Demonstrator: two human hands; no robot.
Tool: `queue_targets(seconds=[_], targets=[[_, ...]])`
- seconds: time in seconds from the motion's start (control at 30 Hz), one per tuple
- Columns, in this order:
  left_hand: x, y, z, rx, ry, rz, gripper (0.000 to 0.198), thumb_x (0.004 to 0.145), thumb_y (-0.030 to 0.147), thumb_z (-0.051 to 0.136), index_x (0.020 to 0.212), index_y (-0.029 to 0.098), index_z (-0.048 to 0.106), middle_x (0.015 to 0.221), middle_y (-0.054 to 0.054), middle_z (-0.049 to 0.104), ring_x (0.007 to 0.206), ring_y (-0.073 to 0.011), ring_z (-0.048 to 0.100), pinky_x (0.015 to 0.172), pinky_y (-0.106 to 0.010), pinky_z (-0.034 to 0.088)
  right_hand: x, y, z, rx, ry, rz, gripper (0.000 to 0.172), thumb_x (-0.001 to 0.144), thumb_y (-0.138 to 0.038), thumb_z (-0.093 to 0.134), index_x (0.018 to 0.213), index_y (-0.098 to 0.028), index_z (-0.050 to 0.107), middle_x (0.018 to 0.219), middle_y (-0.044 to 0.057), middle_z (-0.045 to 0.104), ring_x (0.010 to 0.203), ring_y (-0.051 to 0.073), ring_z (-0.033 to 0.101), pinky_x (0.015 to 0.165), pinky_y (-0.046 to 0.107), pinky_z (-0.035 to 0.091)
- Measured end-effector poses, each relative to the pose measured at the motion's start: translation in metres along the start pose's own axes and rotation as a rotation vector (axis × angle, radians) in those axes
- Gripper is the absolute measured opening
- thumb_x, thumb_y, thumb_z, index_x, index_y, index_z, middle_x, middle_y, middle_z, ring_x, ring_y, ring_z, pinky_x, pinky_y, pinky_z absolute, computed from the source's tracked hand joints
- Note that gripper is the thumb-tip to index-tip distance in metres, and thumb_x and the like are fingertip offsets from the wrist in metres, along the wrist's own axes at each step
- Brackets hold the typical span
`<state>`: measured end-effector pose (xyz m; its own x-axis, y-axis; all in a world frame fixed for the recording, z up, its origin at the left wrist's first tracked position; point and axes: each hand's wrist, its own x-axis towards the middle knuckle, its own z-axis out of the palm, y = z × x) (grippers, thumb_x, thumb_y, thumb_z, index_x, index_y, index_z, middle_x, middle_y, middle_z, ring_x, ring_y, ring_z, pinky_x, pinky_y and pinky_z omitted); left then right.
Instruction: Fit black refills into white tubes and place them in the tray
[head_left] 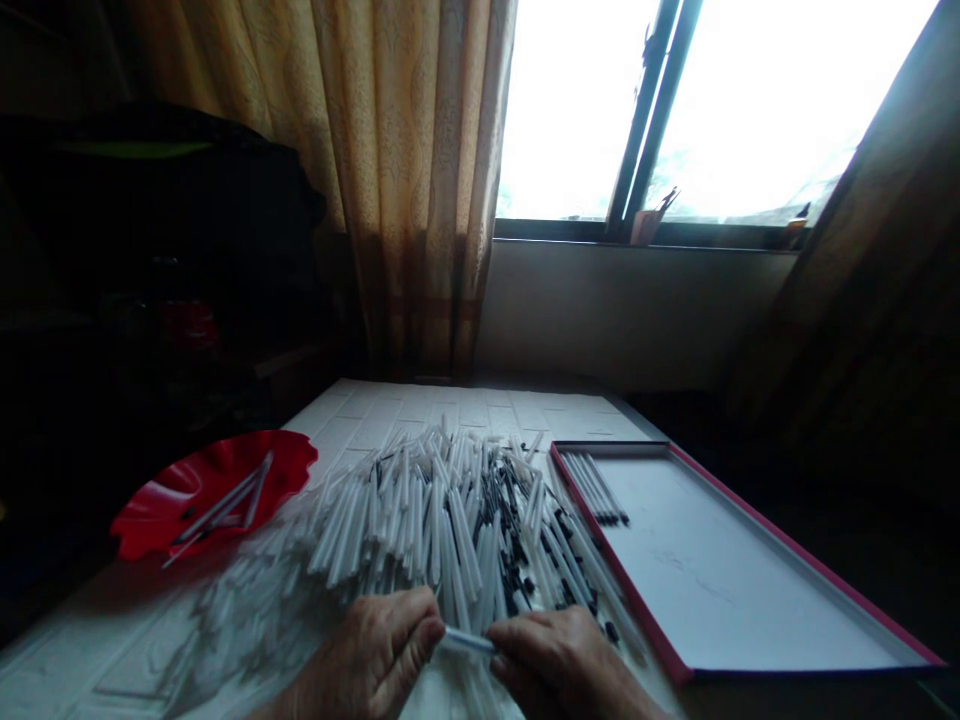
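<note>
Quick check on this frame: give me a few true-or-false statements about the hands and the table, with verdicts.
1. The left hand and right hand hold one white tube between them. True.
2. The red bowl is empty. False: a few tubes lie in it.
3. The tray lies to the right of the pile. True.
4. The tray is filled from edge to edge. False: it holds only a short row of tubes at its far left corner.

A wavy red bowl [289, 455] sits at the left edge of the table [480, 405], and a red-rimmed flat tray [735, 590] lies on the right. Behind them hang a patterned curtain [405, 150] and a bright window [765, 100].
</note>
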<state>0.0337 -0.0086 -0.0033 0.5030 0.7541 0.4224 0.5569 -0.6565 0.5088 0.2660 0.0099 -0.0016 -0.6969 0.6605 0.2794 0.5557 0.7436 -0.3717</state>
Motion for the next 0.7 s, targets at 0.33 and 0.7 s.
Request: queue_targets(seconds=[0.33, 0.7], targets=[[0.002, 0.003, -0.003, -0.093, -0.072, -0.165, 0.044, 0.104, 0.044, 0.026, 0.07, 0.022, 0.043, 0.063, 0.006, 0.049, 0.056, -0.0108, 0.053, 0.054, -0.019, 0.035, 0.003, -0.006, -0.009, 0.125, -0.002, 0.041, 0.026, 0.09, -0.023, 0.047, 0.082, -0.018, 0.071, 0.062, 0.004, 0.071, 0.052, 0.013, 0.064, 0.049, 0.021, 0.035], [0.006, -0.002, -0.011, -0.152, 0.141, -0.37, 0.045, 0.097, 0.06, 0.036, 0.106, 0.027, 0.066, 0.073, 0.004, 0.069, 0.066, -0.0152, 0.066, 0.062, -0.019, 0.048, -0.001, 0.03, -0.064, 0.158, 0.219, 0.379, 0.036, 0.093, -0.042, 0.044, 0.087, -0.019, 0.071, 0.078, 0.005, 0.071, 0.07, 0.019, 0.065, 0.063, 0.026, 0.046]])
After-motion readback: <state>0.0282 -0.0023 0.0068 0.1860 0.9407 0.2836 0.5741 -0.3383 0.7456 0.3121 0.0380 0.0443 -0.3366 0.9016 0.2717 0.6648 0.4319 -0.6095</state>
